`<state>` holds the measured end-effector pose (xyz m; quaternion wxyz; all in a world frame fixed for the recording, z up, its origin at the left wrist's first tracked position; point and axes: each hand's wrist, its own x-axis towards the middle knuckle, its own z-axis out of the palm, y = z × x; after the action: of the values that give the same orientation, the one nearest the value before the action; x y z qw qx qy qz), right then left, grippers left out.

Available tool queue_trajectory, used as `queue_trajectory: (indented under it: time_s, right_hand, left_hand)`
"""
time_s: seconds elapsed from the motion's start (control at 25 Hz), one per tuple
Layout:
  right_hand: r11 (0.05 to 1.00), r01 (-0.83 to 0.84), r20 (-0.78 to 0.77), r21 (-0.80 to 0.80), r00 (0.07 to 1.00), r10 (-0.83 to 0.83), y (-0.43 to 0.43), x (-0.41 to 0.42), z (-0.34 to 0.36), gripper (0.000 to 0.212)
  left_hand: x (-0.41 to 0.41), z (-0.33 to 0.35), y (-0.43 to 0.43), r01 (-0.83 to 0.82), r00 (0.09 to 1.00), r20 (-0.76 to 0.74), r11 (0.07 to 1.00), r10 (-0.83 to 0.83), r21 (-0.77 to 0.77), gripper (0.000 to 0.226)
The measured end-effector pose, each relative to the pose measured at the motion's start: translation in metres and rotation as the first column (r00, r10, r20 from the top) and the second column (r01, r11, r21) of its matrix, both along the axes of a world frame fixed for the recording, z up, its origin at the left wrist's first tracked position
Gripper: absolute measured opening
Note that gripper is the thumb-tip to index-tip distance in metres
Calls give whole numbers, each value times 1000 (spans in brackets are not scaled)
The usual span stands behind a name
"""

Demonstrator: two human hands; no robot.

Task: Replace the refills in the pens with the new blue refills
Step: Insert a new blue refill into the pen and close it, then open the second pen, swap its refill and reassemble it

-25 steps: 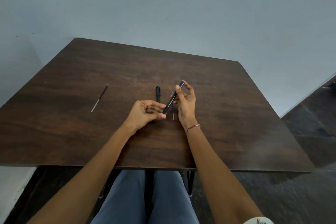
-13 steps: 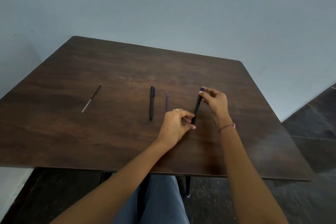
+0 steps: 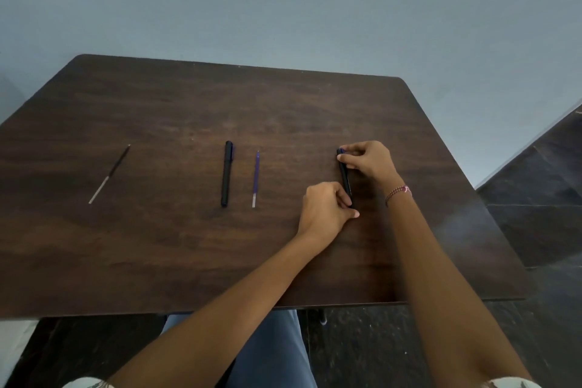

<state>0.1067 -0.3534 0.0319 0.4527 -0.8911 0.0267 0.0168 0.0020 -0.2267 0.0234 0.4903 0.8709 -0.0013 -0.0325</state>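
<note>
A black pen (image 3: 345, 178) lies on the dark wooden table (image 3: 157, 246) right of centre, held at both ends. My left hand (image 3: 326, 211) pinches its near end. My right hand (image 3: 367, 161) pinches its far, capped end, where a bit of blue shows. A second black pen (image 3: 226, 173) lies capped near the table's middle. Just right of it lies a loose blue refill (image 3: 255, 178). Far to the left lies a thin black refill with a silvery end (image 3: 108, 174).
The table's near edge (image 3: 220, 310) runs just above my lap. A pale wall rises behind the table. Dark tiled floor (image 3: 535, 214) shows to the right.
Both hands carried the black pen from the table's middle to the right and lowered it onto the surface. The second pen and blue refill, hidden a second ago, lie uncovered.
</note>
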Motion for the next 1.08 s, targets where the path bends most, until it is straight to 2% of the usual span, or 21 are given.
queue_trajectory:
  time_s: [0.2, 0.44, 0.6, 0.8, 0.92, 1.08]
  right_hand:
    - [990, -37, 35, -136, 999, 42, 8, 9, -4, 29]
    - [995, 16, 41, -96, 999, -12, 14, 9, -11, 26]
    - [994, 91, 63, -55, 994, -87, 15, 5, -4, 27]
    - [979, 195, 175, -58, 967, -182, 22, 1, 22, 27]
    - [987, 154, 240, -35, 960, -141, 54, 2, 41, 29]
    - [1000, -22, 218, 7, 976, 20, 119, 5, 44, 26]
  left_hand:
    - [13, 1, 0, 6, 991, -134, 1000, -3, 28, 27]
    - [13, -1, 5, -1, 988, -153, 1000, 2, 9, 26]
    - [6, 4, 19, -6, 997, -76, 999, 8, 35, 26]
    - [-9, 18, 67, -91, 986, 145, 995, 83, 52, 22]
    - [-18, 20, 114, -181, 948, 281, 979, 149, 90, 29]
    - [-26, 12, 169, -199, 961, 240, 948, 139, 248, 52]
